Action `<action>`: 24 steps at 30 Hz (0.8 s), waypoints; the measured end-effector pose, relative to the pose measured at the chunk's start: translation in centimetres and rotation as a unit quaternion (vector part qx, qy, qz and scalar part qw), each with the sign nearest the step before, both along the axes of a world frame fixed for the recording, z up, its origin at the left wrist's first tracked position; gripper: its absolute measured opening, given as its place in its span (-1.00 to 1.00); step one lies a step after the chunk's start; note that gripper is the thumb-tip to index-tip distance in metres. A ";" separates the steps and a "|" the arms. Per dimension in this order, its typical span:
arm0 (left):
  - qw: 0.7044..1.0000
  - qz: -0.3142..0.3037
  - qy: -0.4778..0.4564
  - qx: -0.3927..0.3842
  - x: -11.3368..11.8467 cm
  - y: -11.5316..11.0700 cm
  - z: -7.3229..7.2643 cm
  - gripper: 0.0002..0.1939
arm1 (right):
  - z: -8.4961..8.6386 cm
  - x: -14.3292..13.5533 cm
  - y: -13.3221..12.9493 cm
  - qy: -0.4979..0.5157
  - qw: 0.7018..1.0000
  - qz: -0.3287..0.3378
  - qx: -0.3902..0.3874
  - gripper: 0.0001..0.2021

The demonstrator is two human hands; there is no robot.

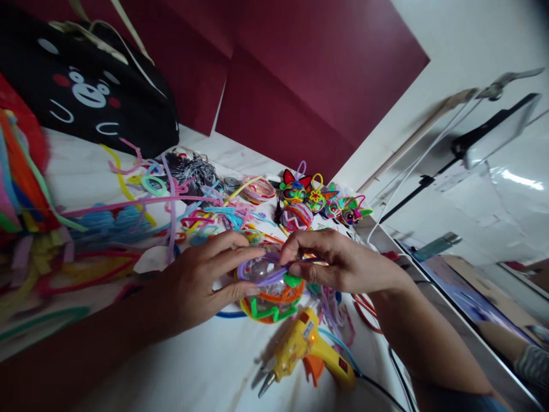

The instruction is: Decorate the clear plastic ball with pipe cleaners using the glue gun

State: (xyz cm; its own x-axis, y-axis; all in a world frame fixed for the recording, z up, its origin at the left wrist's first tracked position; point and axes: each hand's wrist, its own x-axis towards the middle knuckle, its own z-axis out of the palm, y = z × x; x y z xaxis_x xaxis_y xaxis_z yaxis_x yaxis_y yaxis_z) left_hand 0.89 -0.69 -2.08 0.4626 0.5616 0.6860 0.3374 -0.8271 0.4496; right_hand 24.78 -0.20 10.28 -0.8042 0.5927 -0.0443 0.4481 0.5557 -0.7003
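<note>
My left hand (199, 277) grips the side of a clear, rounded ball (262, 270), with the thumb low and the fingers over the top. Orange, green and yellow pipe cleaners wrap the ball, the green one (274, 313) bent in a zigzag. My right hand (338, 260) pinches a purple pipe cleaner (274, 278) that loops across the ball. Just below, a yellow hot glue gun (300, 343) lies on the white table with its nozzle toward me and a small orange light lit.
Behind my hands lie loose pipe cleaners (214, 209) in many colours. Several finished colourful ornaments (317, 200) stand at the back right. A black bag (98, 86) sits at the back left. On the right are a bottle (437, 246) and another person's arm (500, 340).
</note>
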 end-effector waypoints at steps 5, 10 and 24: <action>0.999 -0.006 -0.023 -0.023 0.1 0.0 -0.3 -0.64 | 0.1 0.0 0.0 -0.003 1.000 0.002 0.001 -0.83; 0.998 -0.014 -0.050 -0.021 0.3 0.2 -0.5 -0.63 | 0.1 -0.1 0.0 -0.004 1.000 0.002 0.007 -0.84; 0.999 -0.031 -0.015 -0.027 0.0 0.0 -0.1 -0.66 | 0.1 0.0 0.0 -0.003 1.000 -0.011 0.000 -0.84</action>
State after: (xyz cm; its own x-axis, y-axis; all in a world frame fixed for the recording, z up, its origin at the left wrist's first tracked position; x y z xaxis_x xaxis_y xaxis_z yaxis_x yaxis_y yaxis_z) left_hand 0.92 -0.71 -2.14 0.4779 0.5686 0.6696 0.2724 -0.8206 0.5024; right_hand 24.80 -0.23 10.38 -0.7911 0.6097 -0.0491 0.4640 0.5459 -0.6976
